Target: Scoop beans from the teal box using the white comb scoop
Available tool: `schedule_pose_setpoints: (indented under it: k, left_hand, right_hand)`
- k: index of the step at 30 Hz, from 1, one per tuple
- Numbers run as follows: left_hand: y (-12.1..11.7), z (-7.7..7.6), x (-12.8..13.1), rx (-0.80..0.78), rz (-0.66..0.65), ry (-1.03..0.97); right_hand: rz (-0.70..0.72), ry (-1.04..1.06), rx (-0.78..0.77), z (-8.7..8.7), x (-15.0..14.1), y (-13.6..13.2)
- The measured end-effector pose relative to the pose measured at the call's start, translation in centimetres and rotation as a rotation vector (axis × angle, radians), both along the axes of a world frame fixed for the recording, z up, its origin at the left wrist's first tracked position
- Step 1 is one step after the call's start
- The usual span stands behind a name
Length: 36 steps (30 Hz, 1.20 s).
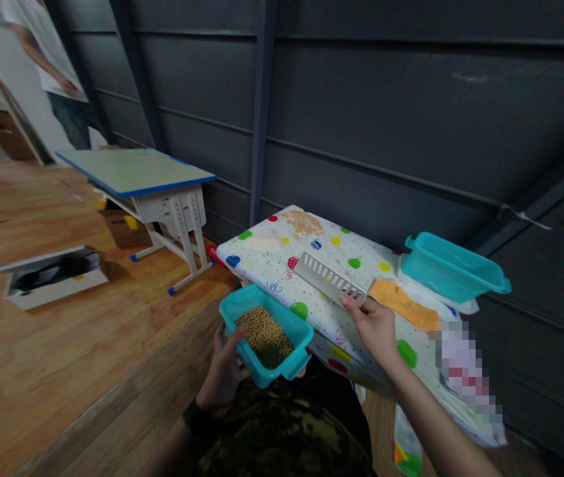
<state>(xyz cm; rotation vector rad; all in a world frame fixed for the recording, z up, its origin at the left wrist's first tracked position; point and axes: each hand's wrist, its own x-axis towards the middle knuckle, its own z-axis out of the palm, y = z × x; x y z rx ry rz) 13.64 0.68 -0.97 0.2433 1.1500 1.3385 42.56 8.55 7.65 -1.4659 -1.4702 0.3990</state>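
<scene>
My left hand (pixel 227 354) grips the near left side of a teal plastic container (pixel 298 326), its thumb over the rim. Dried beans (pixel 261 328) lie inside, pale yellow ones with darker green ones toward the near end. The container is tilted and held in front of the table's edge. My right hand (pixel 371 324) is closed on the near end of a slotted white plastic tray (pixel 324 275), long and narrow, over the tabletop. On the patterned tablecloth (pixel 282 265) beyond it are a heap of tan grains (pixel 304 223) and a patch of white grains or powder (pixel 265 241).
A second teal container (pixel 453 268) stands at the table's right back, beside an orange cloth (pixel 404 305) and a pixelated package (pixel 463 368). Behind rises a dark panelled wall (pixel 411 99). Leftward are a desk (pixel 136 169), an open white box (pixel 56 278) and a standing person (pixel 56 66).
</scene>
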Motion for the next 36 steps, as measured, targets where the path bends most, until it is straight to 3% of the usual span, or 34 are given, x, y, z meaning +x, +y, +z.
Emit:
schedule_pose_setpoints:
  k: [8,17,23,30,36]
  left_hand:
    - [-0.1,0.7,0.0,0.009,-0.001,-0.019]
    - [-0.1,0.6,0.0,0.003,-0.008,-0.019]
    - [-0.2,0.3,-0.1,0.018,-0.011,0.003]
    - [-0.1,-0.1,-0.2,0.013,0.001,-0.004]
    - [-0.1,0.4,0.0,0.003,-0.003,-0.032]
  right_hand:
    - [0.045,-0.045,-0.030,-0.7,-0.5,1.2]
    - [-0.012,0.022,0.010,-0.6,-0.1,1.6]
    - [0.032,-0.002,-0.038,-1.1,-0.4,2.0]
    - [0.049,-0.034,-0.044,-0.8,-0.7,1.3]
    - [0.084,-0.036,-0.058,0.0,-0.6,-1.0]
